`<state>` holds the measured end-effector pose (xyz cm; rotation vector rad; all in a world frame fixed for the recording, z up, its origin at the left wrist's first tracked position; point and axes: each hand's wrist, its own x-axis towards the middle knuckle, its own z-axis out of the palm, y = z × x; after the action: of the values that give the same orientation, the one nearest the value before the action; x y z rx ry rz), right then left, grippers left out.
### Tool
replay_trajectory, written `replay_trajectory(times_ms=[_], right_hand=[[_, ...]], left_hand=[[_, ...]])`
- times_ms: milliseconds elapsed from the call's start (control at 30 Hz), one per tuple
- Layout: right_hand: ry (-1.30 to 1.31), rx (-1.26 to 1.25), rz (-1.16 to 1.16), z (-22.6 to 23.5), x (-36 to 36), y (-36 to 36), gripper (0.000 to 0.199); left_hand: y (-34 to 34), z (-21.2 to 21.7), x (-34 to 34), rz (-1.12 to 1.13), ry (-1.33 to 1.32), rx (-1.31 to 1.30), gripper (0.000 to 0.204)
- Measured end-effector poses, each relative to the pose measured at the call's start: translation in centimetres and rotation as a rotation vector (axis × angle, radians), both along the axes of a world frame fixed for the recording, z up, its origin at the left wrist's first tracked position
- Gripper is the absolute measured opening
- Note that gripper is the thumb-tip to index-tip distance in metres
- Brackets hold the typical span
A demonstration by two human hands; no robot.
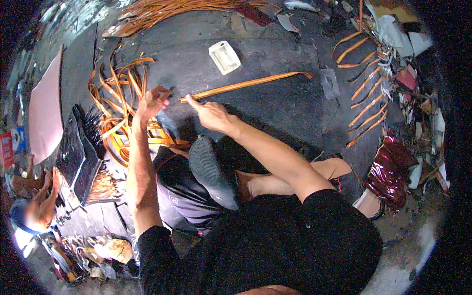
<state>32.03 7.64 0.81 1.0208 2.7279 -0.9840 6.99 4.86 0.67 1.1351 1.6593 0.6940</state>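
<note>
A long tan leather strap lies across the dark work surface, slightly slanted, its right tip bent. My right hand is at the strap's left end, with the index finger stretched onto it and the other fingers curled under. Just left of that end, my left hand is closed around a small reddish-brown piece whose kind I cannot make out. It is held a little apart from the strap. Beside my left forearm lies a tangled heap of similar tan straps.
A small white tray stands beyond the strap. Several short straps lie in a row at the right, near scraps and a shiny dark-red sheet. A bundle of long strips lies at the back. Another person sits at the far left.
</note>
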Motion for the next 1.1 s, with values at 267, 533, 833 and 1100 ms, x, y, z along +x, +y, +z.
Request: replay_trajectory(times_ms=[267, 533, 833, 1100], right_hand=[[0.157, -0.023, 0.050, 2.8, 3.6, -0.1, 0.046], [0.049, -0.002, -0.371, 9.9, 24.6, 1.5, 0.048], [0.350, -0.053, -0.630, 10.8, 28.1, 0.8, 0.053], [0.512, 0.049, -0.703, 8.5, 28.2, 3.4, 0.056]], left_hand=[[2.3, 1.7, 9.1, -0.271, 0.382, 0.485, 0.017], [1.3, 4.4, 10.4, -0.476, 0.395, 0.326, 0.016], [11.3, 29.2, 24.8, -0.442, -0.153, 0.377, 0.027], [34.5, 32.1, 47.0, -0.526, -0.405, 0.623, 0.028]])
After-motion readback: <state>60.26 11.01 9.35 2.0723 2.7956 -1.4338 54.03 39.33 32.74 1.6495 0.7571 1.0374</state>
